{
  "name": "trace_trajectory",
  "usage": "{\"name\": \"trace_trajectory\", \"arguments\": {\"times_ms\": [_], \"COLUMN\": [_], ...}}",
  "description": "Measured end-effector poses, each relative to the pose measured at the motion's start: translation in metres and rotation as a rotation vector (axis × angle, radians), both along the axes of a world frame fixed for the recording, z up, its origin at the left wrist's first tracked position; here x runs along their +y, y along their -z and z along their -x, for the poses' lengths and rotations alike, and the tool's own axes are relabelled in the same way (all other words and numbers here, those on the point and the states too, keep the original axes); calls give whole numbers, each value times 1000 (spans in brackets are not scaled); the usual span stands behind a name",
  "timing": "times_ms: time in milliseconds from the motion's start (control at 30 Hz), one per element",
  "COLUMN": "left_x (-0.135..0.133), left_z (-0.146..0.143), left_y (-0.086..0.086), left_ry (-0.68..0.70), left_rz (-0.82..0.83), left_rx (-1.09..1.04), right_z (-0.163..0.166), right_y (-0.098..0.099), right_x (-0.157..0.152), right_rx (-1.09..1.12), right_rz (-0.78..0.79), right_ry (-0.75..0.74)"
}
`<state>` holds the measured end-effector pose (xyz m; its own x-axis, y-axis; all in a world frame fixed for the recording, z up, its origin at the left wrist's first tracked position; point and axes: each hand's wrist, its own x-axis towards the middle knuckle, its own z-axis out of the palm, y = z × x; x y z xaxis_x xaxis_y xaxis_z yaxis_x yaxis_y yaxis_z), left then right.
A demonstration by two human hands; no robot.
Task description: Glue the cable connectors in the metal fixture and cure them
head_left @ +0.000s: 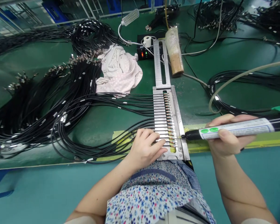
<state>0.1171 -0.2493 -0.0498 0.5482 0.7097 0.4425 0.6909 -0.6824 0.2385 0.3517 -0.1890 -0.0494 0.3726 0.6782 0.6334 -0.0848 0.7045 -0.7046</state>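
My right hand (228,138) is wrapped around a thick black-and-white pen-shaped tool (235,127) with green stickers. Its thin tip points left, at the lower end of a row of small metal cable connectors (169,121). Whether the tip touches a connector, I cannot tell. These connectors sit side by side in a slotted metal fixture (179,124). Black cables (130,101) run from its left side. My left hand (148,146) lies over the fixture's lower left part, fingers stretched out and slightly apart on the cable ends, gripping nothing.
Large bundles of black cable (77,74) cover the table's left side. A pale cloth (121,68) lies behind the fixture, near a black control box (143,53) with lit switches. A wrapped cylinder (175,51), a small lamp (130,17) and a hose (247,73) surround the work area.
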Motion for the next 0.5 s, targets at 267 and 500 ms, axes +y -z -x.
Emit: {"name": "trace_trajectory", "arguments": {"times_ms": [267, 500], "left_x": [0, 1], "left_z": [-1, -1], "left_y": [1, 1], "left_ry": [-4, -7], "left_rz": [-7, 11], "left_rx": [-9, -14], "right_z": [2, 2], "right_y": [-1, -2], "right_x": [-2, -3], "right_rx": [-50, -90], "right_rz": [17, 28], "right_ry": [-64, -78]}}
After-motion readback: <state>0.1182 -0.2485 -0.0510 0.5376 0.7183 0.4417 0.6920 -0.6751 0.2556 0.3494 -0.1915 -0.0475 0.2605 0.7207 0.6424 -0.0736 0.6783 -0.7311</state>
